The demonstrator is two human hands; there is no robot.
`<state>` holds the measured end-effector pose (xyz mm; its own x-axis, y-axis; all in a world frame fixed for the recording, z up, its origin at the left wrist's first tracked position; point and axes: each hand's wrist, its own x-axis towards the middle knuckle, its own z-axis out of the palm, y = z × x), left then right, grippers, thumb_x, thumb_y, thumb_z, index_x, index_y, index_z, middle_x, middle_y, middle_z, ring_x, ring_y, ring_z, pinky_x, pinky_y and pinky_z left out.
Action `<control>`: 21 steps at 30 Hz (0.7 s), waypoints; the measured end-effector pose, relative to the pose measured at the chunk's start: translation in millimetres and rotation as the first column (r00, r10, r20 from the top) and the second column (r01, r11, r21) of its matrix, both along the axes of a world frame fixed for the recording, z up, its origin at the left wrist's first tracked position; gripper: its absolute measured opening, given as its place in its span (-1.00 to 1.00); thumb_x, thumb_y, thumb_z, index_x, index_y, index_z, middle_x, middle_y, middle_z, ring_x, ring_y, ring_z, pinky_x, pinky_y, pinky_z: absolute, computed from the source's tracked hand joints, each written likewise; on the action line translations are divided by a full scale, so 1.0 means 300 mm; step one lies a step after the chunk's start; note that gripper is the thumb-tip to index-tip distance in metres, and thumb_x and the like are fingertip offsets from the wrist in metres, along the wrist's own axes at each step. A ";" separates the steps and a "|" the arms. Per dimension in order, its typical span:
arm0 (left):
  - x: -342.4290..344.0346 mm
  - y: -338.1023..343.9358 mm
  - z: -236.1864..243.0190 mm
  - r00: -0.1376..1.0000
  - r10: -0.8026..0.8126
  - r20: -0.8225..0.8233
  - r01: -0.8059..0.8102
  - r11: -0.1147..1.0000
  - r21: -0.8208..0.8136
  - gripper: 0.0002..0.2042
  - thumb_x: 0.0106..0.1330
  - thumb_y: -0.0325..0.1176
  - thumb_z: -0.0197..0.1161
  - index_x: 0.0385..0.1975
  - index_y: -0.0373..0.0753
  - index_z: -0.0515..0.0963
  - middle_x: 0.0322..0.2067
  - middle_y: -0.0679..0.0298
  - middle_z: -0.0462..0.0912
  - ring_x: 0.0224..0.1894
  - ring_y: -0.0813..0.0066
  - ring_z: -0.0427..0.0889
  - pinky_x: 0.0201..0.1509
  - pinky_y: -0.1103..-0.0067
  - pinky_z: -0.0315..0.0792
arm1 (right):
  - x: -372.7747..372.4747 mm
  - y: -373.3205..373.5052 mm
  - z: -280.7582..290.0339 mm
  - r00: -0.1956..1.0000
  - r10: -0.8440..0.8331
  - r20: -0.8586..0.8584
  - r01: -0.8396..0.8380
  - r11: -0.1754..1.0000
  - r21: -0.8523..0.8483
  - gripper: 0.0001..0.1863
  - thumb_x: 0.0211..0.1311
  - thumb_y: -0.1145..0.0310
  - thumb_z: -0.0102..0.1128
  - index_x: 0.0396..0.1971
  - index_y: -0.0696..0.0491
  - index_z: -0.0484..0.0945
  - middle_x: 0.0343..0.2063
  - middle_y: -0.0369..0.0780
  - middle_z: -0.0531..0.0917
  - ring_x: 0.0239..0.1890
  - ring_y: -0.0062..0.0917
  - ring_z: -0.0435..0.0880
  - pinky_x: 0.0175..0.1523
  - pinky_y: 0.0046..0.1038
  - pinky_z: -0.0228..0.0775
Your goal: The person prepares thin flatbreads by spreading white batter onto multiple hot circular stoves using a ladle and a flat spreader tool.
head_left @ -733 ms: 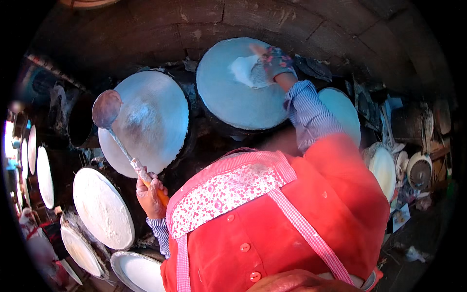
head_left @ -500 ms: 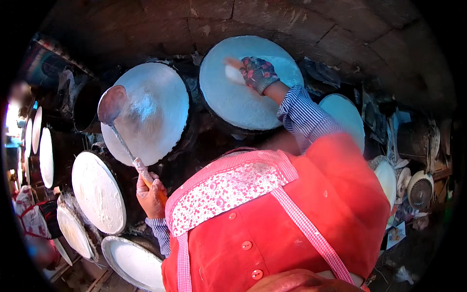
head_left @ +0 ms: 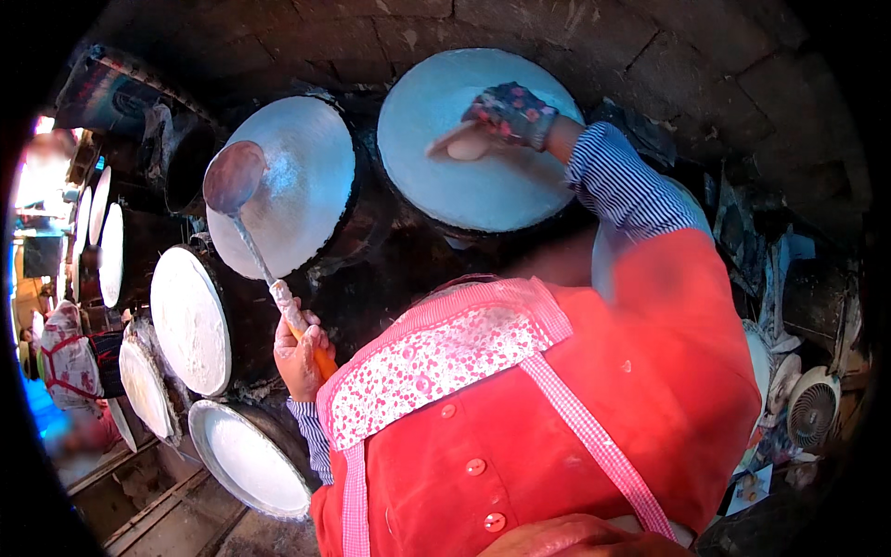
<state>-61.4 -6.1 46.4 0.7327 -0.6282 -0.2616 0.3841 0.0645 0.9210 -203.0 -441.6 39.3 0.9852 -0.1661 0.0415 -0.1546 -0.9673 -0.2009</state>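
My left hand (head_left: 302,360) is closed around the orange handle of a long metal ladle (head_left: 234,181). The ladle's bowl hangs over the left edge of a round, pale, white-coated griddle (head_left: 311,186). At the far middle, my right hand (head_left: 510,121), in a dark flower-patterned glove that leaves the fingers bare, is over a second round griddle (head_left: 464,200) coated in white. A small whitish rounded thing (head_left: 467,147) shows at its blurred fingers; its kind is hard to make out. Whether it touches the coated surface is also unclear.
More round white-coated discs (head_left: 190,320) stand at the left, with a shallow pan of white stuff (head_left: 249,459) near the lower left. A person (head_left: 70,357) in a patterned garment is at the far left. A fan (head_left: 812,408) stands at the right; a dark block wall (head_left: 594,37) lies behind.
My right hand has shifted slightly right across the far griddle with the whitish thing. The ladle still hangs over the left griddle, its bowl slightly further inward. The view has tilted a little.
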 end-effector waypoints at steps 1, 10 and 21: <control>-0.018 -0.006 0.001 1.000 -0.008 0.004 0.008 1.000 -0.002 -0.53 0.11 -0.48 0.21 0.05 -0.27 0.27 -0.37 0.33 0.44 -0.57 0.68 0.41 -0.59 0.74 0.35 | -0.046 -0.001 -0.001 1.000 0.014 -0.023 -0.013 1.000 0.010 -0.73 -0.02 0.21 0.16 -0.30 0.00 0.55 -0.27 -0.14 0.56 -0.20 -0.29 0.55 -0.14 -0.36 0.39; -0.108 -0.108 0.013 0.980 -0.187 -0.066 0.188 0.982 0.012 -0.51 0.07 -0.48 0.19 0.05 -0.31 0.25 -0.44 0.32 0.40 -0.59 0.68 0.39 -0.59 0.75 0.34 | -0.317 0.047 -0.204 0.497 -0.859 -0.125 0.806 0.404 0.432 -0.56 0.05 0.10 0.08 -0.16 0.11 0.42 -0.22 -0.05 0.54 -0.14 -0.20 0.52 -0.05 -0.29 0.37; 0.059 -0.252 0.012 0.901 -0.422 -0.096 0.432 0.890 0.142 -0.60 0.09 -0.50 0.16 -0.02 -0.27 0.32 -0.52 0.40 0.40 -0.59 0.66 0.38 -0.59 0.74 0.32 | 0.039 0.018 -0.197 0.496 -0.867 -0.049 0.811 0.442 0.383 -0.55 0.06 0.06 0.03 -0.18 0.11 0.47 -0.17 0.02 0.53 -0.12 -0.17 0.51 -0.04 -0.26 0.34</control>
<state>-43.5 -81.7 50.0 0.3819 -0.8245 -0.4174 0.3980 -0.2609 0.8795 -191.4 -436.1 -19.8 0.3406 -0.9373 -0.0734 -0.7990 -0.2474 -0.5480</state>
